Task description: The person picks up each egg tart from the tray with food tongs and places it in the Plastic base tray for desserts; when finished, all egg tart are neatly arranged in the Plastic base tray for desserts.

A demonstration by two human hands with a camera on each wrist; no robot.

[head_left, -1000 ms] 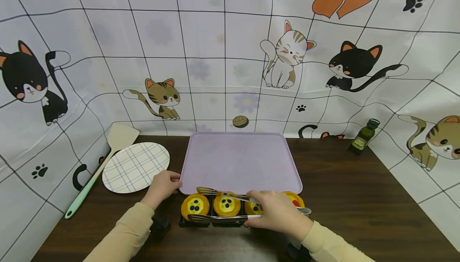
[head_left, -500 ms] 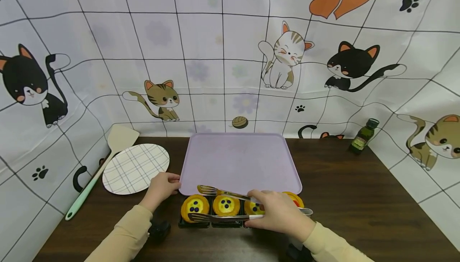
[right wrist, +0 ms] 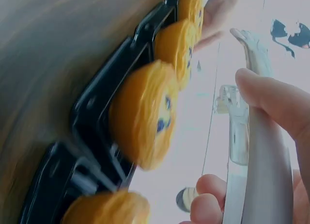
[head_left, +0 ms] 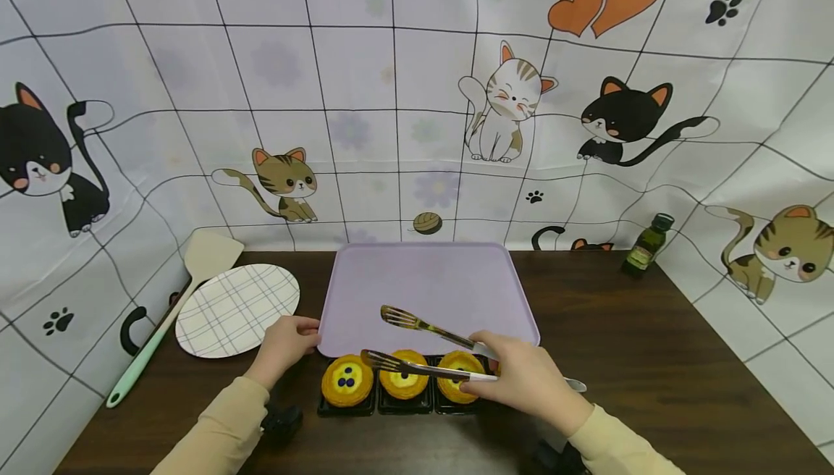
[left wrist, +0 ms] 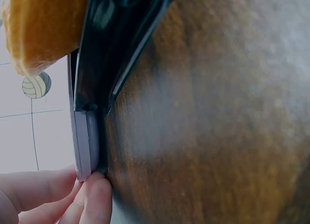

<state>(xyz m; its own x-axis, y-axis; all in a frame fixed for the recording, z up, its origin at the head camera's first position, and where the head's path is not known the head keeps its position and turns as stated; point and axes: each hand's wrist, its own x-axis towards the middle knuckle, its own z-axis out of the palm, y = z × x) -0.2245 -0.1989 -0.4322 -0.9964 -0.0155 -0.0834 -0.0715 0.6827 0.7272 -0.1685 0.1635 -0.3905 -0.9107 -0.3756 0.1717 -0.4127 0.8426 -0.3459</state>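
Observation:
My left hand (head_left: 283, 348) pinches the near left edge of a lilac tray (head_left: 423, 287); in the left wrist view the fingers and thumb meet at its rim (left wrist: 82, 146). My right hand (head_left: 521, 377) holds metal tongs (head_left: 423, 369), their arms spread and nothing between the tips. The tongs reach left over the row of tarts. Three yellow tarts with dark blue dots, left (head_left: 347, 381), middle (head_left: 404, 389) and right (head_left: 451, 390), sit in black plastic cups (head_left: 404, 410) along the tray's near edge. A fourth tart (right wrist: 109, 209) shows in the right wrist view; my right hand hides it from the head camera.
An oval white checked board (head_left: 237, 308) lies left of the tray. Beside it, a cream spatula with a green handle (head_left: 140, 359) leans by the wall. A green bottle (head_left: 647, 245) stands in the back right corner of the dark wooden table (head_left: 625, 359).
My right hand has lifted the tongs slightly and moved them right, away from the left tart. The left hand keeps its hold on the tray. The head view has shifted a little.

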